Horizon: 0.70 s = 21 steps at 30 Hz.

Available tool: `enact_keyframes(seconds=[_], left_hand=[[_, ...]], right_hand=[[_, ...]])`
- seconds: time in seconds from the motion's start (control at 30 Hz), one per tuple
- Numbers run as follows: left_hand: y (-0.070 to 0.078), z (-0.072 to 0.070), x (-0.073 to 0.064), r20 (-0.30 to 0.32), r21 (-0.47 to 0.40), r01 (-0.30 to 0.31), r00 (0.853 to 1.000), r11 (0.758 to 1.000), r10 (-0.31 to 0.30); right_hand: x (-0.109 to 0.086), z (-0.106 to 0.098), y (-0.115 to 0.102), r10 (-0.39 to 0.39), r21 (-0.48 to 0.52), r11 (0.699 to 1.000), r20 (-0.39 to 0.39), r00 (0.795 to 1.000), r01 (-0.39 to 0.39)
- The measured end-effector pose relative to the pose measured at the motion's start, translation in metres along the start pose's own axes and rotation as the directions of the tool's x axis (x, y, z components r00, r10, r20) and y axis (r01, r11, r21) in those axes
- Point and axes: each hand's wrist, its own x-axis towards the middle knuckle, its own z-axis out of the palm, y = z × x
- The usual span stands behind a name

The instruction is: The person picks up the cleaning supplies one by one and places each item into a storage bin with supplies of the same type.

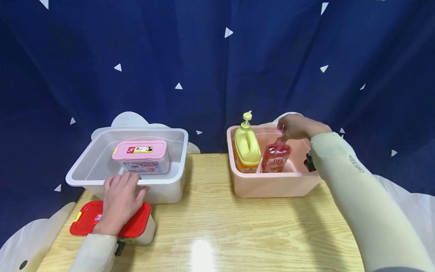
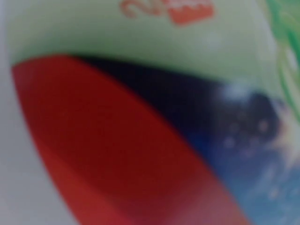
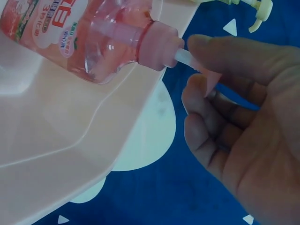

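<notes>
In the head view, my right hand pinches the pump head of a red pump bottle of dish soap. The bottle is inside the pink bin. The right wrist view shows thumb and fingers about the pink pump head, above the collar. A yellow pump bottle stands beside it. My left hand lies with its fingers at the front rim of the white bin, above a red-lidded box. That box fills the left wrist view, blurred, with its red lid.
A pink-lidded box sits within the white bin. Both bins stand on a wooden table, apart from each other, before a dark blue curtain with white triangles.
</notes>
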Motion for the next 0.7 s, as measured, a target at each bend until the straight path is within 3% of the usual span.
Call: enact_keyframes(seconds=[0.3, 0.7], left_hand=[[0.000, -0.002, 0.001, -0.013, -0.001, -0.006, 1.000, 1.000, 0.006], [0.001, -0.001, -0.001, -0.018, -0.011, -0.009, 1.000, 1.000, 0.008]], right_hand=[[-0.002, 0.006, 0.007, -0.027, 0.025, 0.999, -0.070, 0.997, 0.029], [-0.012, 0.005, 0.004, -0.064, -0.052, 0.997, -0.149, 0.987, 0.057]])
